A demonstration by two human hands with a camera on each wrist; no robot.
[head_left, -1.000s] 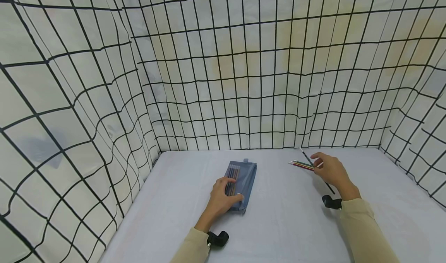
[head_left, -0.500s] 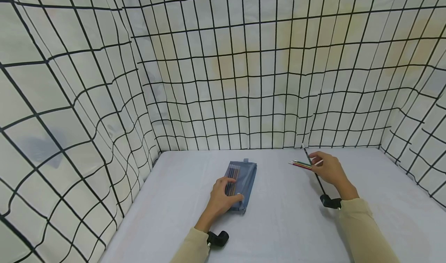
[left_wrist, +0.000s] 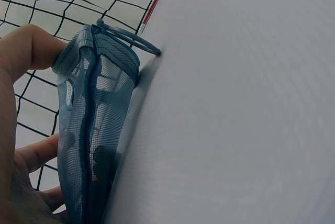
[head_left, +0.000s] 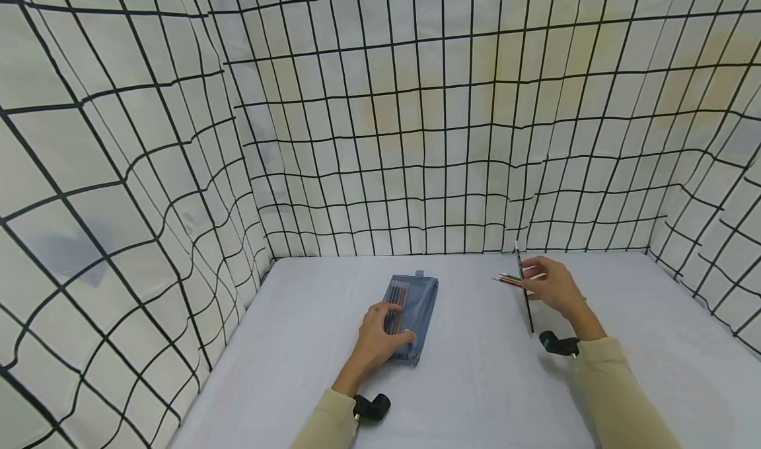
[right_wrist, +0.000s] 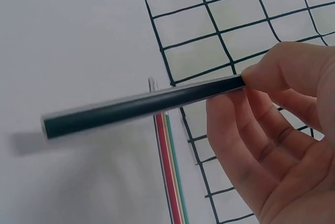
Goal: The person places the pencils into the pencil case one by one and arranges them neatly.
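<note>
My left hand point(head_left: 377, 337) grips a blue mesh pencil case point(head_left: 423, 304) lying on the table, its fingers and thumb spread across it. Several slim sticks show through the case's left side. In the left wrist view the zipper runs along the case point(left_wrist: 99, 124), with a loop at its end. Farther right, my right hand point(head_left: 555, 287) pinches a dark pencil point(head_left: 528, 310) between thumb and fingertips, with its white end pointing away. Beneath it lie several coloured pencils point(head_left: 507, 279), red, yellow and green among them, partly hidden by the hand; the right wrist view shows these pencils point(right_wrist: 168, 177) side by side.
A white cloth covers the table point(head_left: 475, 383). Behind it and on both sides stand pale walls hung with black netting point(head_left: 440, 152). A black wrist camera point(head_left: 372, 407) sits by the left sleeve, and another camera point(head_left: 557, 344) by the right.
The right hand has moved slightly left, and the dark pencil has turned from slanting to nearly straight away from me. The left hand and pencil case have stayed in place.
</note>
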